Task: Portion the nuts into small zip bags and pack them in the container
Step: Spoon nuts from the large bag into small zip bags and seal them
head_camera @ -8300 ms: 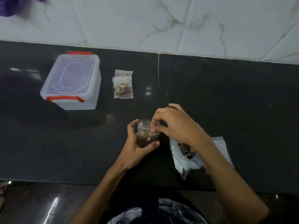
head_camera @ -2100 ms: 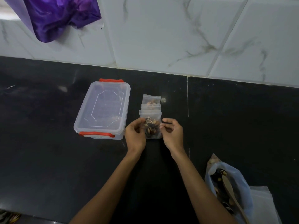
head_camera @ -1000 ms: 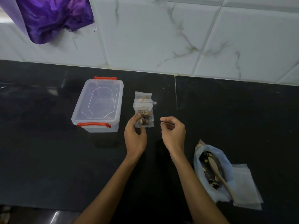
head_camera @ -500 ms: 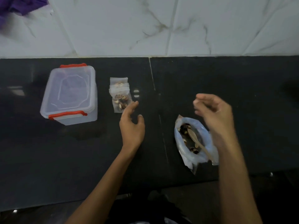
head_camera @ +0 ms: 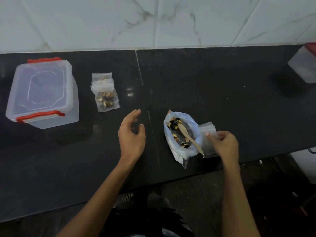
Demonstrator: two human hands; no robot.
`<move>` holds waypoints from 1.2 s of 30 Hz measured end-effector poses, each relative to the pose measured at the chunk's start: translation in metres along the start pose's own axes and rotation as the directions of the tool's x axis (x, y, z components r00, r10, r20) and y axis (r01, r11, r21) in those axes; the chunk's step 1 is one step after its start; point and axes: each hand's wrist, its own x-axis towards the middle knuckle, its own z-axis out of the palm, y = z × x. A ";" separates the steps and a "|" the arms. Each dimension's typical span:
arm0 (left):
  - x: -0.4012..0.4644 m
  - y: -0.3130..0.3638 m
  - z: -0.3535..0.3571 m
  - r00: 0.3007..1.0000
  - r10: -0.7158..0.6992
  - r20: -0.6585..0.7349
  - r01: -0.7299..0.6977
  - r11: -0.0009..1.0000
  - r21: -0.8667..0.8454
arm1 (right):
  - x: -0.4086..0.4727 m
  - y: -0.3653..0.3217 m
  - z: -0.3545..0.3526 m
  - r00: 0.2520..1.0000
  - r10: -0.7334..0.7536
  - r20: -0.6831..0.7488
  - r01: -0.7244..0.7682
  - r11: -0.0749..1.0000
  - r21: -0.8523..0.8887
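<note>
A person fills little zip bags with nuts at a black counter.

At the left sits the lidded container [head_camera: 42, 93], then filled zip bags [head_camera: 105, 94]. The left hand [head_camera: 131, 135] hovers loose and holds nothing. The big nut bag [head_camera: 182, 135] holds a spoon [head_camera: 188, 135]. The right hand [head_camera: 224, 144] pinches an empty zip bag [head_camera: 207, 132].

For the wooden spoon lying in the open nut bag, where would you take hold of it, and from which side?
Grip the wooden spoon by its handle end, which sticks out over the near right rim of the nut bag. Its bowl lies buried among the nuts at the far end. Come from the right with the right hand, already beside it on the empty zip bags.
</note>
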 end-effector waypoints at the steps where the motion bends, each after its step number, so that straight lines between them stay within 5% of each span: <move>1: -0.002 -0.001 0.001 1.000 -0.003 0.002 0.003 1.000 0.000 | 0.002 0.004 0.003 1.000 0.005 0.001 -0.005 1.000 -0.031; 10: -0.005 -0.006 -0.005 0.999 -0.053 -0.014 0.053 0.998 0.039 | 0.013 0.016 0.005 0.999 -0.016 -0.033 0.013 0.996 -0.094; 19: -0.003 -0.007 -0.012 0.992 -0.104 -0.066 0.105 0.994 0.017 | 0.018 0.015 -0.010 0.991 0.033 0.129 -0.017 0.992 -0.124; 28: -0.004 -0.006 -0.012 0.990 -0.121 -0.071 0.122 0.993 0.010 | 0.014 0.016 -0.033 0.989 0.001 0.145 -0.006 0.999 0.034; 36: -0.001 -0.004 -0.018 0.990 -0.116 -0.085 0.115 0.993 -0.015 | -0.023 -0.053 -0.081 0.958 -0.269 0.099 0.251 0.954 0.165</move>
